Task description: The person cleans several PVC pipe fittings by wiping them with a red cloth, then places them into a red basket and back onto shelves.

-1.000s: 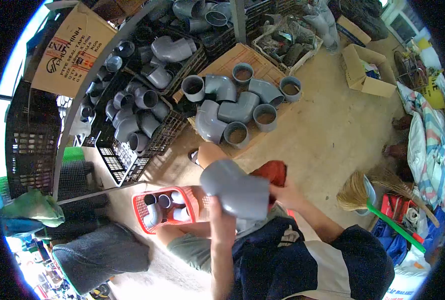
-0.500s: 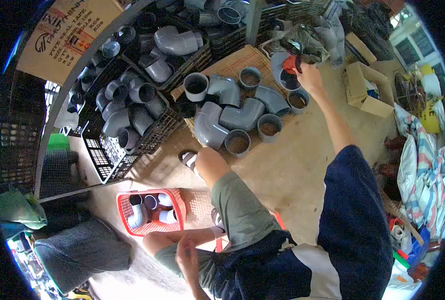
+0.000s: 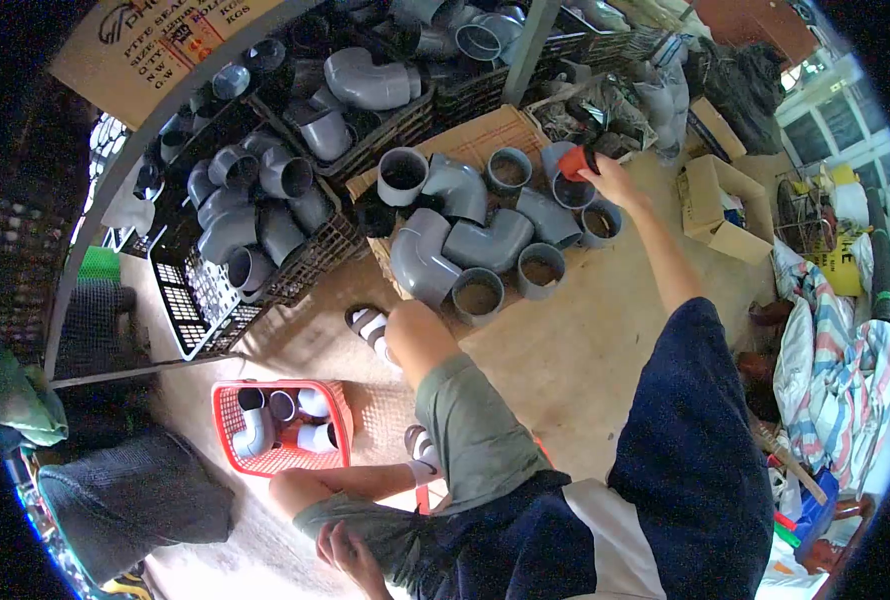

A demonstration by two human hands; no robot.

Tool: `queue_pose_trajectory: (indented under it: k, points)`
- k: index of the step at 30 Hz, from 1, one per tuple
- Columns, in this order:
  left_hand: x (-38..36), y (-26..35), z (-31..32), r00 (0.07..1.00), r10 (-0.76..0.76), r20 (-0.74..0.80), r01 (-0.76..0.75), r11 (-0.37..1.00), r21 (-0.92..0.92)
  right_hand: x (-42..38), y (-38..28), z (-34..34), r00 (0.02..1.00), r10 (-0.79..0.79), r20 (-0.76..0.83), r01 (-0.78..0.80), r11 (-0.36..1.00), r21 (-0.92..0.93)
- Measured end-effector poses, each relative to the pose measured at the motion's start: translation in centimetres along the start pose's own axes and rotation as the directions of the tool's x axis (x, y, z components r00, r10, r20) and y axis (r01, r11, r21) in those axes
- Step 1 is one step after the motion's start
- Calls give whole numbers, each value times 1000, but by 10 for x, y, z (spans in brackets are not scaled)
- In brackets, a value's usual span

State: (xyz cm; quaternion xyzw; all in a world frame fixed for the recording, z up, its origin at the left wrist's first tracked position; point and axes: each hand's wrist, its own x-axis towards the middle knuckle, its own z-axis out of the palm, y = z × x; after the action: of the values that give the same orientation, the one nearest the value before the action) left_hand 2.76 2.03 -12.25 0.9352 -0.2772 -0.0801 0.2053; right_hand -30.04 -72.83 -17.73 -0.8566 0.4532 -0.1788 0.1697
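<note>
My right hand (image 3: pixel 613 182) is stretched out far ahead and grips a red cloth (image 3: pixel 574 162). The cloth rests against a grey pipe elbow (image 3: pixel 557 158) that stands at the back right of a group of grey elbows (image 3: pixel 475 240) on a sheet of cardboard (image 3: pixel 485 135). Whether the fingers also touch that elbow I cannot tell. My left hand (image 3: pixel 350 555) hangs low by my left thigh, fingers loosely apart and empty. My bent knee (image 3: pixel 415 330) and sandalled foot (image 3: pixel 367 325) lie between the two hands.
A red basket (image 3: pixel 227 425) with small fittings sits on the floor at the left. Black crates (image 3: pixel 190 320) full of grey elbows line the back left. An open cardboard box (image 3: pixel 710 200) and piled cloth (image 3: pixel 835 330) stand at the right.
A second ago both hands held a large grey elbow and the red cloth near my chest. The right hand carried them out to the cardboard; the elbow now stands there. My left hand dropped to my thigh.
</note>
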Motion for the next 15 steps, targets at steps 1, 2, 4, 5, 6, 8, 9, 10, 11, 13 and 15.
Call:
queue_pose_trajectory:
  k: [1,2,4,5,6,8,9,10,11,13,15]
  points:
    - [5,6,-1,999,37,-10,-37,999,-10,-5,-2,-5,995,100,-3,-100,994,52]
    - [10,11,-3,997,74,-23,-75,997,-21,-8,-4,-10,980,197,-3,-196,975,105]
    - [18,11,-7,996,68,-57,-77,982,-172,-20,-23,-24,925,380,-16,-346,857,381]
    - [19,12,-9,996,57,-74,-74,966,-246,-35,-49,-35,887,462,-8,-371,722,584]
    - [23,18,-14,999,1,-53,-19,941,-337,-43,-69,-43,845,534,22,-364,545,755]
    - [34,38,-35,994,-107,9,97,858,-504,-57,-53,-33,866,494,-77,-156,414,897]
    - [38,48,-43,992,-77,-97,15,853,-521,-81,-97,-49,863,505,-5,-151,268,951]
    - [40,65,-60,983,-45,-178,-61,835,-548,-108,-132,-54,861,504,77,-154,113,982]
    - [40,70,-73,952,-24,-306,-169,792,-587,-132,-145,-46,872,470,140,-156,-5,988]
    - [50,89,-115,735,207,-646,-612,612,-500,-180,-186,-33,877,382,293,-220,-222,950]
    - [44,103,-158,520,243,-819,-814,432,-388,-233,-244,-17,838,308,451,-343,-347,873]
